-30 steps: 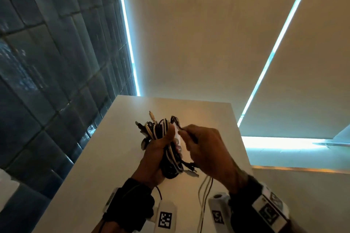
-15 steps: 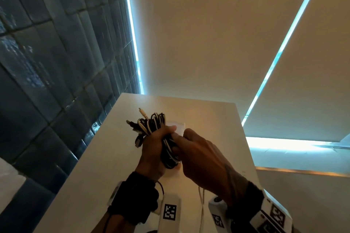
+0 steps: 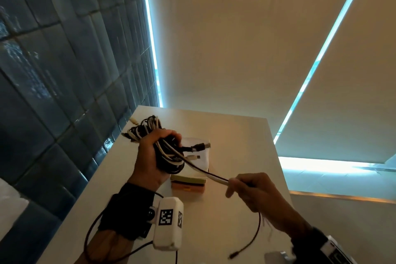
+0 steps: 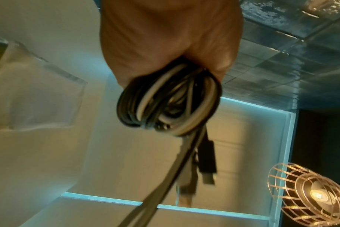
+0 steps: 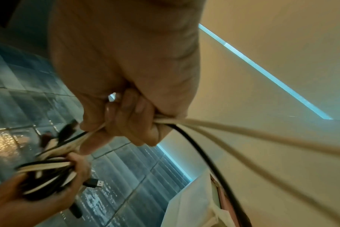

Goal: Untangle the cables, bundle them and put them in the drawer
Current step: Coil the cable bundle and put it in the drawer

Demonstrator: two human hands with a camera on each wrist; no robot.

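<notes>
My left hand (image 3: 154, 152) grips a coiled bundle of black and white cables (image 3: 169, 156) above the white table (image 3: 235, 135). The bundle (image 4: 165, 104) fills the left wrist view, with USB plugs (image 4: 208, 161) dangling from it. My right hand (image 3: 250, 191) pinches a black and a white cable strand (image 3: 205, 171) drawn taut from the bundle toward the lower right. In the right wrist view the strands (image 5: 243, 132) run through my right fingers (image 5: 130, 119); the loose black tail (image 3: 252, 240) hangs below the hand. No drawer is in view.
A small stack of flat pads, white, green and orange (image 3: 188, 182), lies on the table under the bundle. A dark tiled wall (image 3: 53, 70) borders the table's left side. A wire-cage lamp (image 4: 309, 193) shows in the left wrist view.
My right hand has moved away from the bundle to the lower right, pulling two cable strands out taut. The left hand has kept its grip on the bundle.
</notes>
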